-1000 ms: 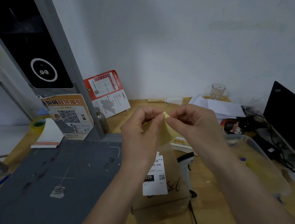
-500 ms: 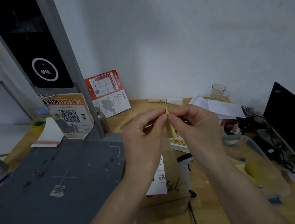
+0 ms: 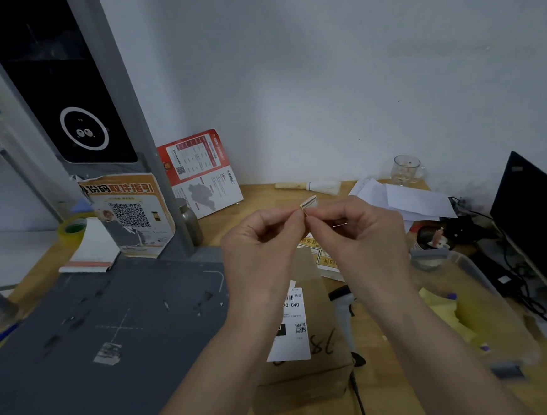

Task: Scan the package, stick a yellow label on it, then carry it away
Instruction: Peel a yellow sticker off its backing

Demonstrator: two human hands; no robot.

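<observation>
A brown cardboard package [image 3: 323,360] with a white shipping label [image 3: 291,327] and "18" handwritten on top lies on the wooden desk below my hands. Both hands are raised above it, fingertips meeting. My left hand [image 3: 262,244] and my right hand [image 3: 356,233] pinch a small yellow label [image 3: 308,202] between thumbs and forefingers; its edge sticks up above the fingers. A white handheld scanner [image 3: 343,296] lies just right of the package, partly hidden by my right forearm.
A grey scanning mat [image 3: 89,336] covers the desk's left side beneath a grey scanner post [image 3: 128,120]. A clear bin [image 3: 463,310] with yellow sheets sits at the right, beside a black monitor [image 3: 541,219] and cables. Papers, a glass cup [image 3: 406,169] and tape roll [image 3: 71,228] line the back.
The yellow label has turned edge-on and now shows as a small piece above the fingertips. Both hands stay raised over the package, fingertips pressed closer together.
</observation>
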